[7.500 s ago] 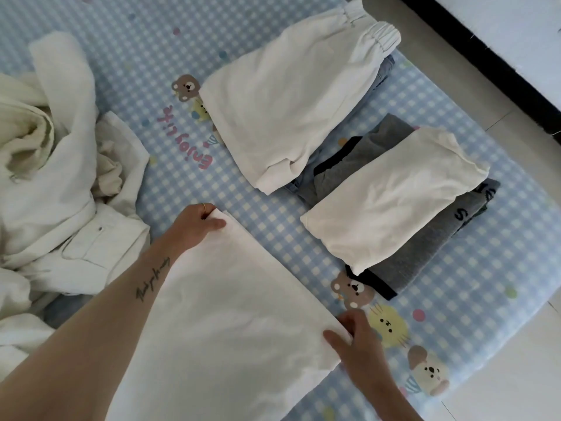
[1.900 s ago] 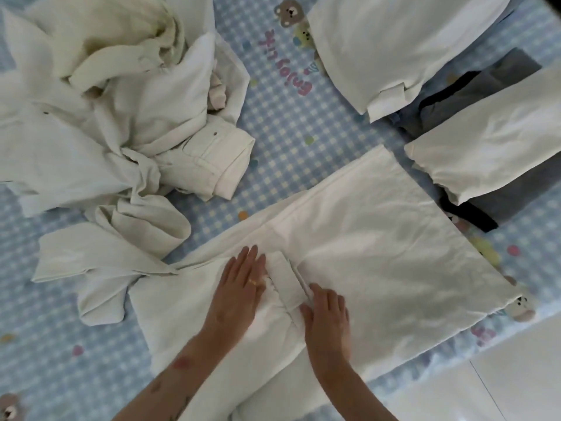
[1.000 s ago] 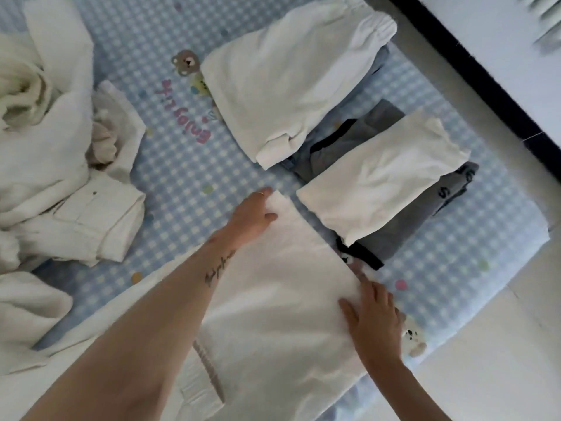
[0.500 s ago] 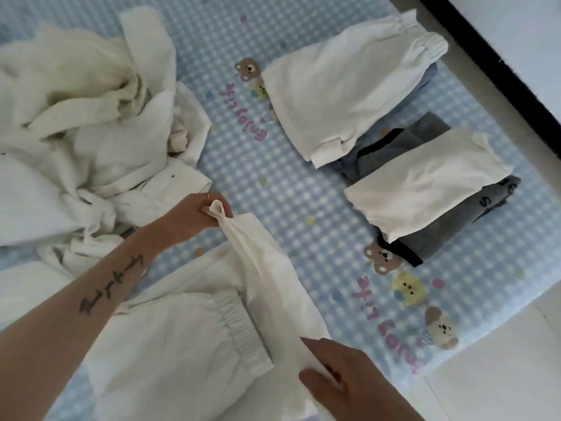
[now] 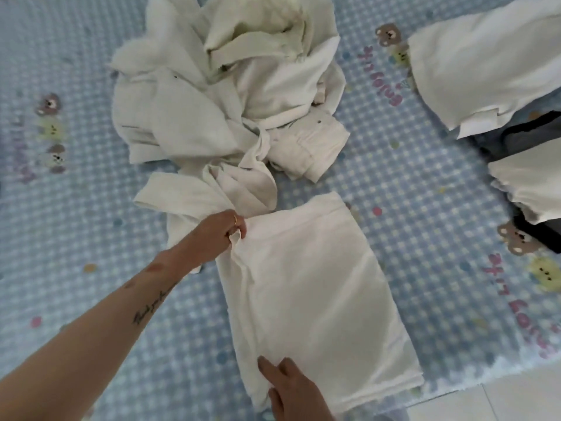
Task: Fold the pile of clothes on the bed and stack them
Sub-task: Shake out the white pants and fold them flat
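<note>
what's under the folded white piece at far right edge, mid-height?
A dark grey garment lies under the folded white piece, showing above it, with a black edge poking out below. How many layers lie beneath is covered.

right hand (image 5: 291,390) cut off at bottom edge, folded stacks (image 5: 491,65) cropped at right edge

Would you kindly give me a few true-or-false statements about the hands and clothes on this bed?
1. The left hand pinches a corner of the folded white garment. True.
2. The right hand is lifted clear of that garment. False: its fingers rest on the near edge.
3. An unfolded pile lies beyond the garment. True.
4. The sheet is plain red. False: it is blue checked with cartoon animals.
5. Folded clothes lie at the right. True.
</note>
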The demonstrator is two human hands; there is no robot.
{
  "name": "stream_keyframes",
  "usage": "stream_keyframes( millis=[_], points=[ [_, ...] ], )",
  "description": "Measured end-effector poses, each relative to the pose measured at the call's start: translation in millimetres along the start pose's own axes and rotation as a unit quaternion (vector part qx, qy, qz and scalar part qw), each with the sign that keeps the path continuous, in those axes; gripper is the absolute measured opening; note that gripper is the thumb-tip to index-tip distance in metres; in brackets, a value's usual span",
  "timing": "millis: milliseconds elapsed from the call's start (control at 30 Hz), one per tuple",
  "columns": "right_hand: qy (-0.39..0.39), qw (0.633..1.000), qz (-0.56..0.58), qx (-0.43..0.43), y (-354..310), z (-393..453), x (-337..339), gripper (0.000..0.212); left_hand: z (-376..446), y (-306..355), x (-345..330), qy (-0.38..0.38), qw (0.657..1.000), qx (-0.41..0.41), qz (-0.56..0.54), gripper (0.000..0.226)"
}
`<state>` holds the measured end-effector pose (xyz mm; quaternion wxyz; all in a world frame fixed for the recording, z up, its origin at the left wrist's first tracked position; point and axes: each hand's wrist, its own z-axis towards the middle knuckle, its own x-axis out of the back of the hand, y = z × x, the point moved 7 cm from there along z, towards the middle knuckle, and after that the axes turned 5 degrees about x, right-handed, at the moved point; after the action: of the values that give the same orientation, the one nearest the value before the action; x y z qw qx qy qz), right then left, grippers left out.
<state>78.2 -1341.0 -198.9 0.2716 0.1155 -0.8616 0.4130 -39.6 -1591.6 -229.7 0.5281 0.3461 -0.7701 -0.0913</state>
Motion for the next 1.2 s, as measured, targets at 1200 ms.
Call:
stream_keyframes(
  millis=[1200],
  points=[
    [0.341,0.916,-0.031,-0.210,269.3,-43.4,255.8,0.052,-125.6,132.8,-173.6,0.218,0.830,0.485,-0.170,0.109]
  ],
)
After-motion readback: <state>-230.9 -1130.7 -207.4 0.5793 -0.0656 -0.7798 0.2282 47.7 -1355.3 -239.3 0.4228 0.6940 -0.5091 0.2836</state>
